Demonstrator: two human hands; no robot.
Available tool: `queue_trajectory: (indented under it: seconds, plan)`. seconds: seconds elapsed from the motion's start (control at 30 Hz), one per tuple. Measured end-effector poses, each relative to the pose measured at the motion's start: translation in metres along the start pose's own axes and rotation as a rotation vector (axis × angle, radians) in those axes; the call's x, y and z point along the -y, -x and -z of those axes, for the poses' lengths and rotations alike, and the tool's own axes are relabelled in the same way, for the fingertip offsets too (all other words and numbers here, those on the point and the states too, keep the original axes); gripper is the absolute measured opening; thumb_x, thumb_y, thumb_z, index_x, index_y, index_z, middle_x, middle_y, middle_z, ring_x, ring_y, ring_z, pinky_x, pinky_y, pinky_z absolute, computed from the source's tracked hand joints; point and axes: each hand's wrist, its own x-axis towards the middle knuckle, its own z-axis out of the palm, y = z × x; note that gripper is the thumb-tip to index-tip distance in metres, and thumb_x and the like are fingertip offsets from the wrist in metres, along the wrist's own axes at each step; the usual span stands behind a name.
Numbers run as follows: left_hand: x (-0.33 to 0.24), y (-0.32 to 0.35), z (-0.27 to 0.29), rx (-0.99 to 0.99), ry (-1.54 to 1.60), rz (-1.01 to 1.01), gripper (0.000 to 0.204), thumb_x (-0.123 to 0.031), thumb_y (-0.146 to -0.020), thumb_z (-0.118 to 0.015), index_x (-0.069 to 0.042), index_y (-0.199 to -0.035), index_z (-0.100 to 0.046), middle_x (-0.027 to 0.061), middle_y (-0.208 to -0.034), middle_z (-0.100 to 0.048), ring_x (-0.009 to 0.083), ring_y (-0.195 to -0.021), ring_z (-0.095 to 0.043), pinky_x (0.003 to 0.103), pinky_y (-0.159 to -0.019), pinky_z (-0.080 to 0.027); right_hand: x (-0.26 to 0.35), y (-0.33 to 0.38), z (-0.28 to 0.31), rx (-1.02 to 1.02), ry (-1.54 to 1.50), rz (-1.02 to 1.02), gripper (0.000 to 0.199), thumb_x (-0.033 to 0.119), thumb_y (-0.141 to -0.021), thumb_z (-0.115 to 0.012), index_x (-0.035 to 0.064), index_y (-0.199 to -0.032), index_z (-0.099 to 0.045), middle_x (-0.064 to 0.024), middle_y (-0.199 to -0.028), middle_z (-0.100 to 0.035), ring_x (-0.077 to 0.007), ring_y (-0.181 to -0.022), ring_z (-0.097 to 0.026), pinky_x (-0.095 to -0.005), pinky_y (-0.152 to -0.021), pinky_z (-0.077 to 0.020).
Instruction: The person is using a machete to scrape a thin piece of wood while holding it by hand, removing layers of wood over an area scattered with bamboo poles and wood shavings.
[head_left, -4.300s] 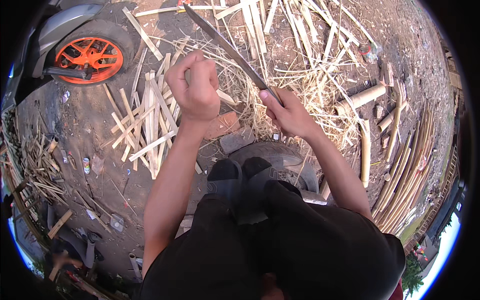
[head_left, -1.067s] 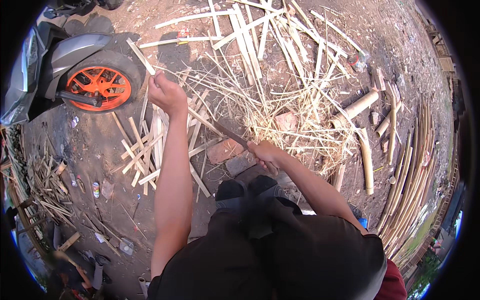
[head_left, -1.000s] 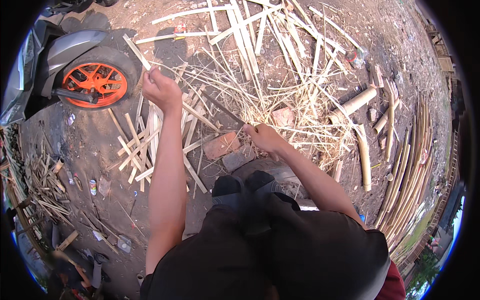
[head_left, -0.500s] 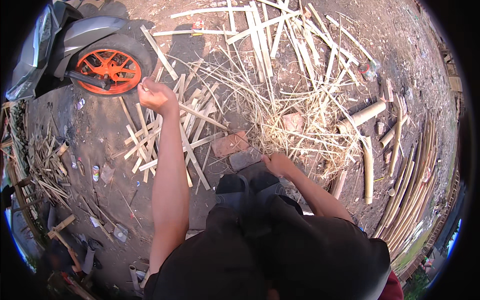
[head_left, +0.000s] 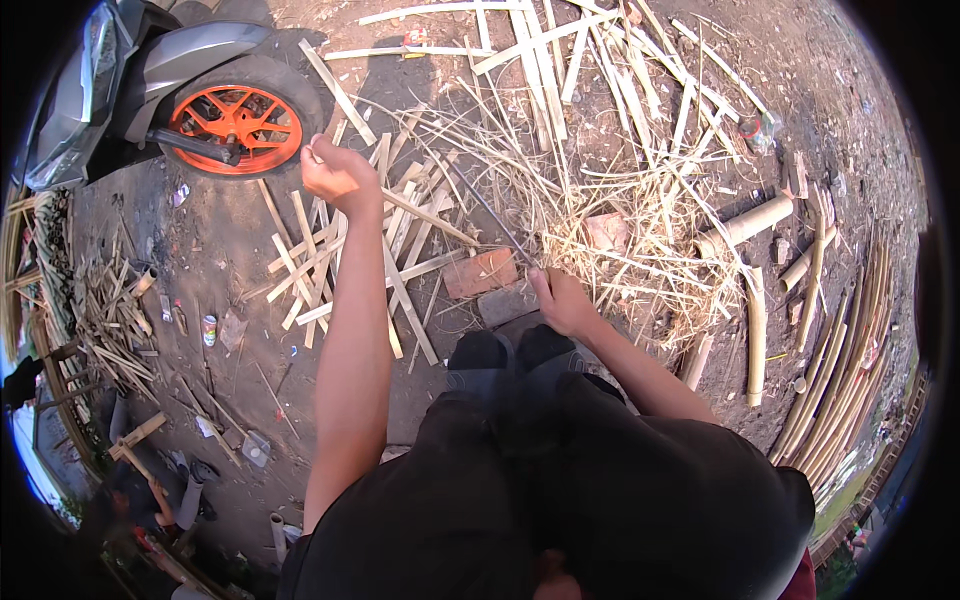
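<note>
Because the long, thin blade (head_left: 492, 213) is presented nearly edge-on in the head view, little of its width can be read. It is grasped at its near end by the right grip (head_left: 568, 303), from which it extends forward and to the left, above the ground (head_left: 210, 235); its far end is seen to the right of the left grip (head_left: 342, 182), apart from it. The left grip is curled inward; whether anything is pinched in it cannot be told.

Surroundings, same view: split bamboo strips (head_left: 432, 217) are scattered between the two grips. A red brick (head_left: 480, 273) and a grey block (head_left: 508, 304) are noted just left of the right grip, and a heap of shavings (head_left: 650, 285) is spread to its right. The shoes (head_left: 478, 362) are placed below and left of the right grip.

Judgement: the step in hand is taken to be control of the blade above the strips. For good execution, the near end should be clasped firmly by the right grip, and any stroke directed away from the left grip and the shoes. Contact with the brick or block is best avoided, since the edge would probably be dulled. Loose strips, likely to spring if struck, should be kept out of the blade's path.
</note>
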Motion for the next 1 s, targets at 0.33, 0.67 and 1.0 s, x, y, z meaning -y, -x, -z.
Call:
queue_trajectory:
  seconds: [0.33, 0.67, 1.0]
  plan:
    - [-0.006, 0.010, 0.057, -0.075, 0.300, 0.269, 0.037, -0.024, -0.094, -0.042, -0.005, -0.062, -0.039, 0.0049, -0.052, -0.040, 0.0163, -0.045, -0.037, 0.029, -0.044, -0.031, -0.046, 0.003, -0.008, 0.128, 0.313, -0.168, 0.056, 0.047, -0.099, -0.046, -0.0037, -0.098, -0.070, -0.0319, -0.095, -0.068, -0.0486, -0.097, -0.066, -0.0543, -0.089, -0.0519]
    - [-0.168, -0.071, 0.108, 0.021, 0.637, 0.008, 0.033, -0.023, -0.091, -0.043, -0.014, -0.067, -0.023, 0.0002, -0.060, -0.027, 0.0145, -0.052, -0.028, 0.030, -0.050, -0.025, -0.094, -0.026, 0.048, 0.086, 0.293, -0.124, 0.068, 0.055, -0.100, -0.039, -0.0057, -0.083, -0.065, -0.0263, -0.069, -0.065, -0.0417, -0.074, -0.068, -0.0494, -0.077, -0.0539]
    - [-0.017, 0.021, 0.126, 0.345, 0.682, 0.310, 0.023, -0.022, -0.097, -0.046, -0.009, -0.079, -0.042, 0.0051, -0.078, -0.048, 0.0143, -0.072, -0.045, 0.028, -0.068, -0.040, -0.078, -0.013, 0.056, -0.158, -0.594, -0.376, 0.061, 0.055, -0.100, -0.045, 0.0012, -0.072, -0.051, -0.0057, -0.057, -0.051, -0.0147, -0.041, -0.052, -0.0315, -0.038, -0.0450]
